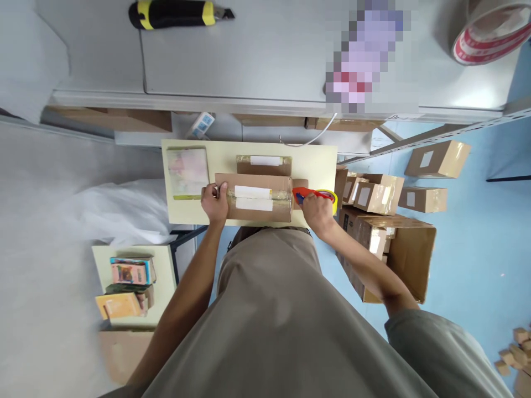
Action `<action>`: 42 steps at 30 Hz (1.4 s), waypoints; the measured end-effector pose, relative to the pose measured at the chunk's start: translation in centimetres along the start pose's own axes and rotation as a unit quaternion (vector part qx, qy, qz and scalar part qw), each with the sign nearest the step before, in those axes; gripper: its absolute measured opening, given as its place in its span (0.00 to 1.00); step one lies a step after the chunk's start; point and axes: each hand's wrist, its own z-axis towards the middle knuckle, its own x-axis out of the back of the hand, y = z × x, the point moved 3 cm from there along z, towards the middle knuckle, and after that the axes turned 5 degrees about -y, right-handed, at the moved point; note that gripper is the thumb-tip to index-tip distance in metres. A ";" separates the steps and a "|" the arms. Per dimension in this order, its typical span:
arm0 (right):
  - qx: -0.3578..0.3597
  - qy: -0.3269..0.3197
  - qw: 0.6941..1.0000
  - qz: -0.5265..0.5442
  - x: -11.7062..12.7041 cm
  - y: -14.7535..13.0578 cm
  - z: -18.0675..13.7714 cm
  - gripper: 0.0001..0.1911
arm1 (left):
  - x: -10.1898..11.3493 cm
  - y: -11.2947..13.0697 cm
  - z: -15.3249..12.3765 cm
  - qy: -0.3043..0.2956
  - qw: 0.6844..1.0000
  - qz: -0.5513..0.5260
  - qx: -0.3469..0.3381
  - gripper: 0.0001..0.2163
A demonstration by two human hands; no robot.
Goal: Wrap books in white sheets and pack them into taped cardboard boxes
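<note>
A brown cardboard box point(253, 181) with two white labels and clear tape along its top lies on the pale yellow table point(224, 152) in front of me. My left hand point(215, 204) grips the box's left end, its thumb on top and its fingers at the edge. At the right end, my right hand point(318, 213) is closed around a red tape dispenser point(302, 192) with a yellow tape roll point(332, 197). The dispenser's front meets the box's right edge. Just behind stands another taped box point(264, 165) with a white label.
A plastic-wrapped item point(188, 171) lies at the table's left. On the grey shelf point(249, 66) above are a utility knife point(178, 14) and a large tape roll point(493, 36). To the right stands a large open carton point(409, 260) near smaller boxes point(377, 193); books point(130, 272) lie lower left.
</note>
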 end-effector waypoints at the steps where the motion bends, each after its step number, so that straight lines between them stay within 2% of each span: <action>1: -0.007 0.008 1.000 0.013 -0.6 -0.2 0.3 0.28 | 0.0 0.0 0.0 -0.001 1.000 -0.001 0.000 0.10; 6: -0.088 0.029 0.994 0.061 -4.3 0.4 0.9 0.26 | 0.1 -0.3 0.0 -0.011 1.000 -0.010 0.005 0.09; 11: -0.171 0.065 0.977 0.111 -6.7 1.3 -0.7 0.27 | 0.5 -0.1 -0.4 -0.022 0.999 -0.032 -0.036 0.09; 15: -0.199 0.094 0.965 0.144 -6.8 0.5 -2.8 0.29 | 1.2 0.3 -0.8 -0.011 0.995 -0.069 -0.069 0.20; 18: -0.216 0.132 0.952 0.172 -5.6 -0.7 -4.2 0.28 | 2.0 1.7 -0.8 0.016 0.990 -0.086 -0.113 0.18; 20: -0.223 0.167 0.942 0.186 -4.3 -1.6 -5.1 0.27 | 2.7 3.9 -0.9 0.025 0.978 -0.101 -0.181 0.13; 23: -0.207 0.226 0.933 0.190 -1.6 -3.1 -6.1 0.25 | 4.3 8.9 -1.3 0.009 0.943 -0.135 -0.305 0.10; 27: -0.145 0.321 0.922 0.162 3.4 -5.2 -7.2 0.25 | 7.3 16.5 -2.3 -0.017 0.871 -0.189 -0.453 0.10; 29: -0.108 0.376 0.909 0.144 6.2 -6.2 -7.6 0.27 | 8.9 19.6 -2.5 -0.024 0.841 -0.204 -0.501 0.11; 31: -0.070 0.429 0.892 0.126 9.1 -7.2 -7.6 0.28 | 10.2 22.0 -2.0 -0.018 0.825 -0.216 -0.522 0.14; 36: -0.001 0.495 0.864 0.092 16.0 -9.1 -5.5 0.27 | 12.4 25.1 0.9 0.003 0.831 -0.228 -0.507 0.21; 39: 0.033 0.504 0.862 0.044 19.2 -9.9 -3.4 0.22 | 13.0 25.4 2.3 -0.014 0.834 -0.214 -0.508 0.24; 42: 0.054 0.508 0.859 -0.012 21.1 -10.2 -1.3 0.19 | 13.1 24.8 2.5 -0.031 0.835 -0.202 -0.512 0.25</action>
